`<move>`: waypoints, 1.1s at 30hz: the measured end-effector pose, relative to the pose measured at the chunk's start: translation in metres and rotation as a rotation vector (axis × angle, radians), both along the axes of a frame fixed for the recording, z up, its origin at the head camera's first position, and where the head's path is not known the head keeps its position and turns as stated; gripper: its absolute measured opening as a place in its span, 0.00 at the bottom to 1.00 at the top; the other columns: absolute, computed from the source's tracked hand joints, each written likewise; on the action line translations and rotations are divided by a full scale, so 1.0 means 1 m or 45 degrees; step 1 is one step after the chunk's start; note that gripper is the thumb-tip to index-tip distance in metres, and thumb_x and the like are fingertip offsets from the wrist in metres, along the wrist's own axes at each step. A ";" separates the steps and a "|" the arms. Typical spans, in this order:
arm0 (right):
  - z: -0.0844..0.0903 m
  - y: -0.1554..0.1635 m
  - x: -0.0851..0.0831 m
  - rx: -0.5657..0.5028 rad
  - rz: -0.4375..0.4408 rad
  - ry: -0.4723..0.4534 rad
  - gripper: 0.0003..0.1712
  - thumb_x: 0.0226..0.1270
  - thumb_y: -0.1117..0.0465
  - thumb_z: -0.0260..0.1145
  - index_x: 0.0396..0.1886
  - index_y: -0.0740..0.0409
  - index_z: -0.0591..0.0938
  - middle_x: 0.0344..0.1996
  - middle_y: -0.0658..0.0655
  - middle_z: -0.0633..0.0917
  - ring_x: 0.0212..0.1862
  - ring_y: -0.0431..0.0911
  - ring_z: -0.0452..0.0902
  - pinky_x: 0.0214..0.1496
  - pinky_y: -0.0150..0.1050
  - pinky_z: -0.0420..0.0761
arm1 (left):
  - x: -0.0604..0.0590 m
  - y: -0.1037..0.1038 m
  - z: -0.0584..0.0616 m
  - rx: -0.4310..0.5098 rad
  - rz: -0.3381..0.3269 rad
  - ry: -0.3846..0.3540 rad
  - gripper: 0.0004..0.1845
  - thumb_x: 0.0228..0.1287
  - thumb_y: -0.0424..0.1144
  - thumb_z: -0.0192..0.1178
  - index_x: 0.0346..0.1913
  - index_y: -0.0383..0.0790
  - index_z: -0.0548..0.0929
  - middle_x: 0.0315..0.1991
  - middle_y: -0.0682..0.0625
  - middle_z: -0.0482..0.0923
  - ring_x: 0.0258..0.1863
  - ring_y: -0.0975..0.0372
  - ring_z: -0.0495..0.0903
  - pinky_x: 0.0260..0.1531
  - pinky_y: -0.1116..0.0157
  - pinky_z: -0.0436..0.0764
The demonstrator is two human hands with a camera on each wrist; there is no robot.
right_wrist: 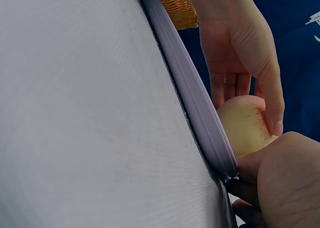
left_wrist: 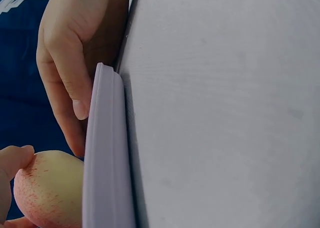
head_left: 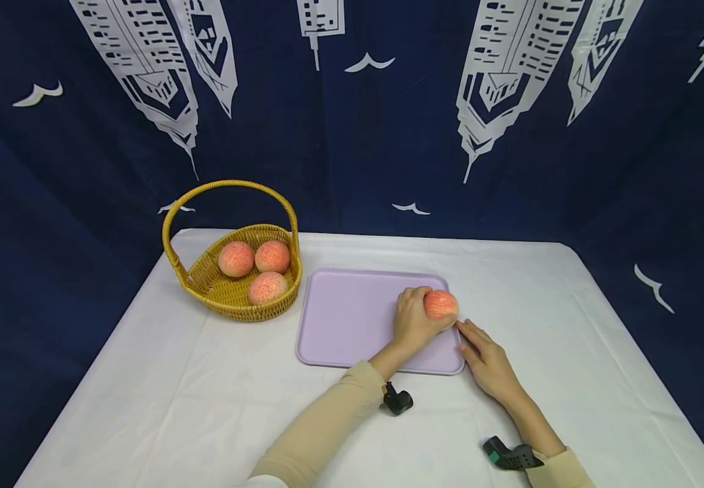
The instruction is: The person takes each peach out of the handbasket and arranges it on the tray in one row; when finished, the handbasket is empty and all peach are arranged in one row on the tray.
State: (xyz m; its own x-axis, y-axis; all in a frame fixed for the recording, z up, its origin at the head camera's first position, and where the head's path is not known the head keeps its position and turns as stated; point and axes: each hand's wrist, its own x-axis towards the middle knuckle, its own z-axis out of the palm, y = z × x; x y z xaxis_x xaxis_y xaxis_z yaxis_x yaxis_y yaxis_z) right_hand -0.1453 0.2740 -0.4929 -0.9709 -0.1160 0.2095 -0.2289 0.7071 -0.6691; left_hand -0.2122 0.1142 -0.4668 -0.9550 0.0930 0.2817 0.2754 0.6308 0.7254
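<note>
Three peaches (head_left: 255, 268) in basket (head_left: 230, 306); left fingers (head_left: 412, 318) grasping fourth peach (head_left: 440, 304) over tray (head_left: 345, 318).

— Where does everything sit on the white cloth-covered table (head_left: 162, 407)?

— The flat lilac plastic tray (head_left: 352, 318) lies near the middle. Just beside it, to its left and a little behind, stands the woven wicker basket with a hoop handle (head_left: 205, 278), with three round pink peaches (head_left: 260, 270) in it.

— And the hands?

— The left hand (head_left: 414, 322) rests on the tray's right part, holding a fourth pink peach (head_left: 440, 303). The right hand (head_left: 488, 362) lies at the tray's near right corner, fingers touching the rim.
</note>
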 end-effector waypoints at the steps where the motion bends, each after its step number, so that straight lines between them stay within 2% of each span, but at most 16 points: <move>1: 0.000 0.000 0.000 -0.001 -0.002 0.001 0.26 0.71 0.66 0.58 0.67 0.69 0.70 0.67 0.74 0.68 0.69 0.70 0.61 0.68 0.66 0.59 | 0.000 0.000 0.001 0.003 -0.009 -0.002 0.36 0.43 0.53 0.77 0.56 0.40 0.80 0.48 0.48 0.79 0.48 0.59 0.76 0.50 0.68 0.76; 6: 0.000 -0.001 0.001 -0.002 -0.003 0.005 0.27 0.71 0.66 0.58 0.67 0.69 0.70 0.67 0.74 0.68 0.69 0.70 0.61 0.68 0.66 0.60 | 0.004 -0.005 0.005 0.023 -0.049 -0.051 0.36 0.46 0.52 0.76 0.57 0.40 0.79 0.50 0.47 0.78 0.51 0.58 0.76 0.52 0.66 0.76; 9: 0.000 -0.001 0.002 0.002 -0.007 0.007 0.26 0.71 0.66 0.58 0.67 0.69 0.70 0.67 0.74 0.68 0.69 0.70 0.61 0.68 0.67 0.60 | 0.009 -0.018 0.010 0.039 -0.090 -0.051 0.33 0.48 0.50 0.75 0.57 0.39 0.79 0.52 0.47 0.78 0.53 0.57 0.76 0.55 0.64 0.75; 13: 0.001 -0.002 0.002 0.005 -0.004 0.011 0.26 0.71 0.66 0.58 0.67 0.69 0.70 0.67 0.74 0.67 0.69 0.70 0.61 0.68 0.67 0.59 | 0.017 -0.051 0.020 0.094 -0.161 0.039 0.28 0.50 0.44 0.73 0.55 0.36 0.81 0.52 0.45 0.78 0.52 0.54 0.77 0.54 0.61 0.76; 16: 0.001 -0.002 0.001 0.004 0.003 0.022 0.26 0.71 0.66 0.58 0.67 0.69 0.70 0.67 0.74 0.68 0.69 0.70 0.61 0.68 0.67 0.59 | 0.022 -0.086 0.032 0.136 -0.171 0.142 0.25 0.50 0.41 0.72 0.53 0.35 0.82 0.50 0.44 0.79 0.47 0.53 0.79 0.48 0.60 0.77; 20: 0.001 -0.002 0.001 0.005 0.006 0.039 0.26 0.70 0.66 0.59 0.66 0.69 0.71 0.67 0.75 0.68 0.69 0.70 0.61 0.67 0.67 0.60 | 0.025 -0.137 0.053 0.193 -0.083 0.276 0.23 0.49 0.40 0.72 0.50 0.36 0.83 0.48 0.43 0.79 0.43 0.53 0.79 0.45 0.59 0.79; 24: 0.002 -0.002 0.001 0.001 0.007 0.039 0.26 0.70 0.66 0.59 0.66 0.69 0.71 0.67 0.75 0.68 0.68 0.71 0.61 0.67 0.67 0.60 | 0.028 -0.185 0.073 0.283 0.010 0.367 0.24 0.49 0.36 0.72 0.51 0.33 0.82 0.49 0.40 0.79 0.47 0.50 0.79 0.47 0.52 0.81; 27: 0.003 -0.001 0.002 0.000 0.003 0.028 0.26 0.71 0.65 0.59 0.67 0.68 0.71 0.67 0.74 0.68 0.69 0.71 0.61 0.67 0.68 0.60 | 0.028 -0.215 0.084 0.325 0.074 0.442 0.24 0.49 0.33 0.72 0.51 0.31 0.81 0.49 0.38 0.79 0.47 0.48 0.79 0.48 0.50 0.81; 30: 0.003 -0.001 0.003 0.000 0.001 0.020 0.26 0.71 0.65 0.58 0.67 0.68 0.71 0.67 0.74 0.68 0.69 0.71 0.61 0.67 0.67 0.59 | 0.024 -0.240 0.088 0.358 0.148 0.487 0.25 0.48 0.31 0.73 0.52 0.29 0.81 0.49 0.36 0.79 0.47 0.49 0.80 0.50 0.60 0.80; 33: 0.003 -0.001 0.003 0.003 -0.002 0.021 0.26 0.71 0.66 0.59 0.67 0.68 0.71 0.67 0.74 0.68 0.69 0.70 0.61 0.67 0.67 0.59 | 0.016 -0.260 0.086 0.386 0.214 0.489 0.24 0.48 0.30 0.72 0.52 0.29 0.81 0.50 0.36 0.78 0.48 0.50 0.79 0.49 0.71 0.77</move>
State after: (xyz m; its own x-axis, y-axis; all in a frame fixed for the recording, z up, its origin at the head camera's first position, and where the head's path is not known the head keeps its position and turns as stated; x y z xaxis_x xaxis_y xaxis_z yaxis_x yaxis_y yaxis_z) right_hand -0.1428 0.2728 -0.4898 -0.9674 -0.1149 0.2256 -0.2389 0.7089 -0.6636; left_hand -0.1959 -0.1456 -0.3807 -0.7723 -0.1930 0.6053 0.4706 0.4662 0.7491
